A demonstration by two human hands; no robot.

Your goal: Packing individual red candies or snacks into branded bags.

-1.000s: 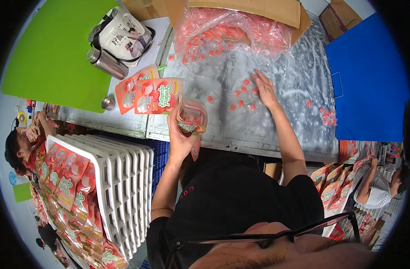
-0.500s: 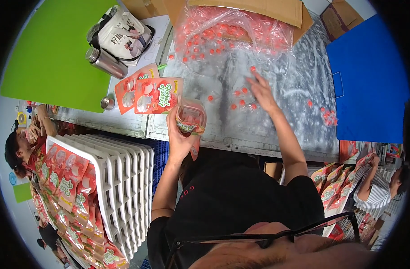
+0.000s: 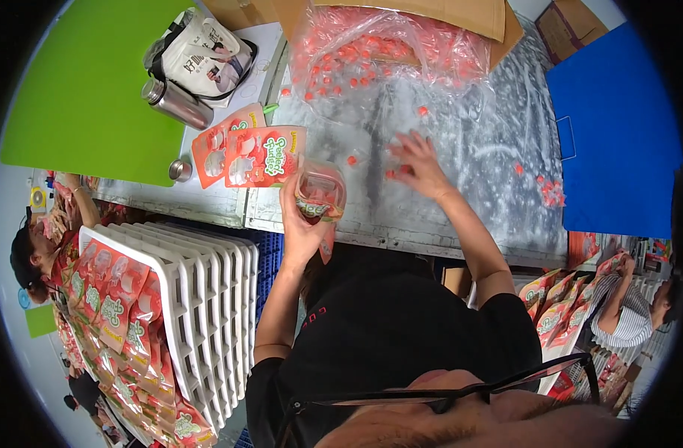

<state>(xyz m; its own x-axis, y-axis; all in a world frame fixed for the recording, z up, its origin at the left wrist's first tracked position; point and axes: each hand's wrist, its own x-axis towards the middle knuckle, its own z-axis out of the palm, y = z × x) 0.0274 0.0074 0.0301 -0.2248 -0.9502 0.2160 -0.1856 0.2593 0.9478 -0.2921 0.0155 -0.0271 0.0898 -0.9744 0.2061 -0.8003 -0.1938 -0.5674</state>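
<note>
My left hand (image 3: 302,224) is closed around a pink and red printed pouch (image 3: 320,210), gripped near the table's front edge. A clear plastic container (image 3: 328,179) shows at the pouch's top; I cannot tell how the two fit together. To the right, my right hand (image 3: 417,170) lies palm down over the metal tabletop, its fingers apart and slightly bent. Beneath it are small red candies in clear wrappers, mostly covered; one red candy (image 3: 390,174) peeks out beside the fingers. Single candies lie nearby, one wrapped candy (image 3: 352,160) left of the hand and another candy (image 3: 422,110) beyond it.
At the back stands a cardboard box (image 3: 498,22) lined with clear plastic, candies spilling out. Flat printed pouches (image 3: 263,157), a steel flask (image 3: 178,104) and a white bag (image 3: 207,63) sit left. Stacked white trays (image 3: 207,299) hold pouches. A blue panel (image 3: 618,134) is right.
My right hand has moved left and nearer, from beside a far candy onto the small group of wrapped candies, now covering most of them. My left hand keeps hold of the pouch.
</note>
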